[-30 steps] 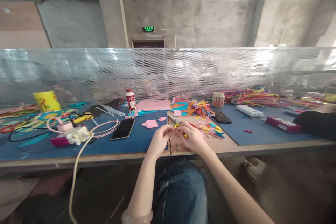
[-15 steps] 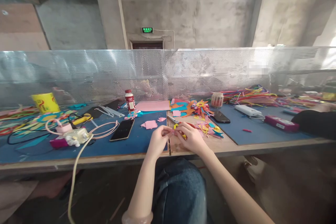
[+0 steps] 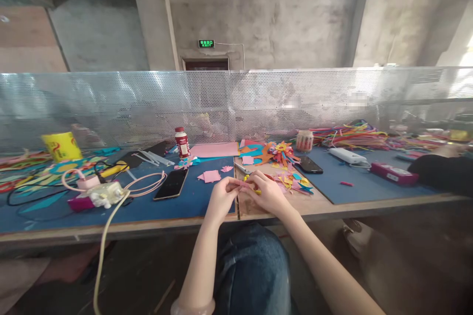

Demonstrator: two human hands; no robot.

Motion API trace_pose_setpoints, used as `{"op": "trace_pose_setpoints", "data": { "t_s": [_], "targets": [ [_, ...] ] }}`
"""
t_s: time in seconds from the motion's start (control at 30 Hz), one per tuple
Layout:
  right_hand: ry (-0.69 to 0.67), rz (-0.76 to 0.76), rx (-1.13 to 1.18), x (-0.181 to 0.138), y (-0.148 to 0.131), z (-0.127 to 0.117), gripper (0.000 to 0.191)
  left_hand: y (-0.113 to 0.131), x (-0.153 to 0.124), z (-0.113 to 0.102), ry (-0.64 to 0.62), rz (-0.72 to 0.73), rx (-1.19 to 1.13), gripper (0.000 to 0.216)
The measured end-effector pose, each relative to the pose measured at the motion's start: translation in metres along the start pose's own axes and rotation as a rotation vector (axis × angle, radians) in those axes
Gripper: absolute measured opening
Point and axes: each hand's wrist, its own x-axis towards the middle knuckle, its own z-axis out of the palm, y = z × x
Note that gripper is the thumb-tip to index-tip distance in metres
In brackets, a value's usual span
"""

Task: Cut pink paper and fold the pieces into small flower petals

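Observation:
Between the fingertips of both hands is a small piece of pink paper (image 3: pixel 244 184), partly covered by the fingers. My left hand (image 3: pixel 222 195) pinches its left end and my right hand (image 3: pixel 268 194) its right end, just above the table's front part. Behind the right fingers lie scissors (image 3: pixel 242 168), with yellow handles mostly hidden by that hand. A stack of pink paper squares (image 3: pixel 210 176) and a pink cut-out (image 3: pixel 226 169) rest on the blue mat to the left. Coloured paper scraps (image 3: pixel 291 180) are scattered right of my right hand.
A phone (image 3: pixel 171 184) and a power strip with cables (image 3: pixel 107 194) lie left. Behind stand a red-capped bottle (image 3: pixel 182 142), a paper flower (image 3: pixel 281 152) and a jar (image 3: pixel 304 141). Another phone (image 3: pixel 309 164) lies right. Another person's dark sleeve (image 3: pixel 441 173) rests at far right.
The fingers have shifted slightly and more of the pink paper shows between them as a flat strip. The camera view has moved a little; the table's things stay put.

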Motion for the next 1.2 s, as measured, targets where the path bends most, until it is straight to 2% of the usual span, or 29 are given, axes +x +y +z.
{"op": "trace_pose_setpoints", "data": {
  "t_s": [0.23,0.47,0.63,0.83,1.03,1.2],
  "targets": [
    [-0.054,-0.013,-0.032,0.0003,0.0017,-0.0003,0.017,0.0002,-0.0001,-0.0002,-0.010,-0.005,0.037,0.013],
    [-0.063,-0.104,-0.002,0.0003,0.0013,-0.0020,0.016,-0.0020,0.0007,0.0012,-0.036,-0.001,0.054,0.015],
    [0.008,-0.068,-0.055,-0.0012,0.0047,-0.0013,0.021,-0.0028,0.0014,0.0026,0.073,0.051,0.170,0.021],
    [0.045,-0.027,-0.134,-0.0009,0.0053,0.0019,0.021,0.0042,-0.0010,0.0040,-0.077,0.035,0.098,0.026],
    [0.045,-0.017,-0.206,-0.0003,0.0021,0.0035,0.021,0.0023,-0.0011,0.0039,-0.099,0.024,0.086,0.030],
    [0.024,-0.025,-0.183,0.0004,0.0020,0.0025,0.023,0.0050,-0.0016,0.0034,-0.168,-0.013,0.028,0.031]
  ]
}}
